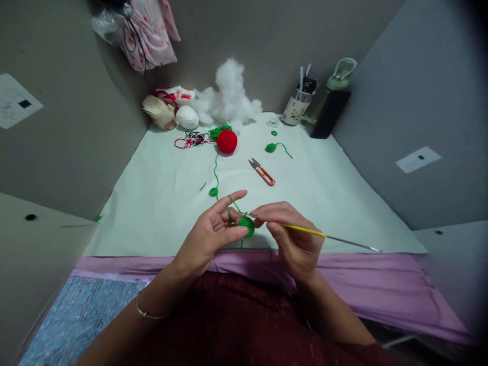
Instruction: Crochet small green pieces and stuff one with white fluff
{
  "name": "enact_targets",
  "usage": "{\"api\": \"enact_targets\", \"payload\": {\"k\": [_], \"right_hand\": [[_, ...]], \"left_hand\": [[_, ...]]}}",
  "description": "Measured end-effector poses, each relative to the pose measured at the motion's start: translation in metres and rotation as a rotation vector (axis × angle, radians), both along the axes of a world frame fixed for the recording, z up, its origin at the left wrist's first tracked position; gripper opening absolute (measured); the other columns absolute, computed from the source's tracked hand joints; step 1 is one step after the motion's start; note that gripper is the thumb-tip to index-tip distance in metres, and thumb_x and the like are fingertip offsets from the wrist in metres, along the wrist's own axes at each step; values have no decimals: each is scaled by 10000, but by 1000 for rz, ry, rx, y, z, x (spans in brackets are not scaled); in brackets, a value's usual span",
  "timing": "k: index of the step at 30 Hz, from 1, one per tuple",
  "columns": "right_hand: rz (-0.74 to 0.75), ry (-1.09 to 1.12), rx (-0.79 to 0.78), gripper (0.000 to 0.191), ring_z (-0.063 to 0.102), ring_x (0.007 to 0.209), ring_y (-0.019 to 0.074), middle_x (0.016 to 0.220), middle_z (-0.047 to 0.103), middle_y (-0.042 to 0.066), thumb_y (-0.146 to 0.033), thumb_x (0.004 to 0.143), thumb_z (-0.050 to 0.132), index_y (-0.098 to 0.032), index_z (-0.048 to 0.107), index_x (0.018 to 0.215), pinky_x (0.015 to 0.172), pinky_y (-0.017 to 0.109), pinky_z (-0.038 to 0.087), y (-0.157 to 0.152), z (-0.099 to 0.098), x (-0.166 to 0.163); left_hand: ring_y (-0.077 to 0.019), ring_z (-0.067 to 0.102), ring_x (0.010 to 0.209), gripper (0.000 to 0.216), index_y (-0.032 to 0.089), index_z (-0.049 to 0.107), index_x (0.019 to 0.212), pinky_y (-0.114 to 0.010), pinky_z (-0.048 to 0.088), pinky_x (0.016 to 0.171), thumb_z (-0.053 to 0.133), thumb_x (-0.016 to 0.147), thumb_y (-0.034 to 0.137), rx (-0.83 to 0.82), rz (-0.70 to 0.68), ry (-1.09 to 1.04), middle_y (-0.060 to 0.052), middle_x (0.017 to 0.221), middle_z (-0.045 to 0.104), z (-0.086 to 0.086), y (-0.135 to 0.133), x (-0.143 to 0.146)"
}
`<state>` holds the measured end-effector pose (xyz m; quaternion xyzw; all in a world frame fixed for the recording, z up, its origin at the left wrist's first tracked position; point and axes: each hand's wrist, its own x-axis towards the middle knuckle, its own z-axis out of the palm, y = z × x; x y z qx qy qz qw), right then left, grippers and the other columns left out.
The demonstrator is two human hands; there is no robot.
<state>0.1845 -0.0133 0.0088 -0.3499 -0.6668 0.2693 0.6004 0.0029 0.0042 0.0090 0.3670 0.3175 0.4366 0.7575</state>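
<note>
My left hand (213,229) pinches a small round green crochet piece (247,226) between thumb and fingers, its index finger stretched out with green yarn (217,173) looped over it. In my right hand (295,239) is a crochet hook (305,229) with a yellow grip and metal ends. The hook's working tip is at the top edge of the crochet piece; whether it is inside a stitch I cannot make out. Beyond my left hand lies a small green crocheted bit (213,191), close to the yarn strand.
Orange-handled thread snips (262,172) lie mid-table. Behind are a red ball (227,141), tangled yarn (194,139), white stuffing (231,91) and a green crocheted piece with a tail (271,147). A pen cup (295,109) and a bottle (337,84) stand back right. Grey partitions enclose the table.
</note>
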Motion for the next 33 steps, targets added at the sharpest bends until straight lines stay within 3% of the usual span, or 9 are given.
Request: {"api": "enact_targets", "payload": {"k": [5, 10, 16, 33], "right_hand": [[55, 247, -160, 156, 682, 729, 151, 950, 764, 37, -257, 1004, 634, -265, 790, 1014, 673, 333, 587, 7, -3, -1], [114, 386, -294, 144, 684, 708, 146, 910, 759, 47, -313, 984, 667, -230, 783, 957, 661, 313, 594, 10, -5, -2], [61, 481, -298, 154, 677, 682, 124, 842, 726, 25, -295, 990, 658, -211, 758, 909, 646, 271, 583, 6, -2, -2], [56, 443, -269, 147, 695, 703, 130, 873, 734, 29, -276, 995, 648, -214, 772, 947, 665, 284, 597, 6, -6, -1]], "left_hand": [[-143, 583, 901, 652, 259, 633, 1415, -275, 473, 852, 846, 798, 253, 84, 18, 52, -10, 938, 601, -2, -3, 3], [-164, 592, 969, 576, 257, 670, 1365, -294, 468, 919, 826, 810, 243, 96, 14, 68, -31, 1004, 634, -2, -3, 1], [-142, 567, 921, 226, 213, 783, 1042, -241, 444, 835, 813, 820, 244, 69, 12, 3, -33, 983, 660, 0, -4, 1], [-128, 563, 868, 259, 195, 775, 1011, -225, 435, 777, 852, 769, 249, -24, 1, -67, -32, 941, 652, 3, -4, 0]]}}
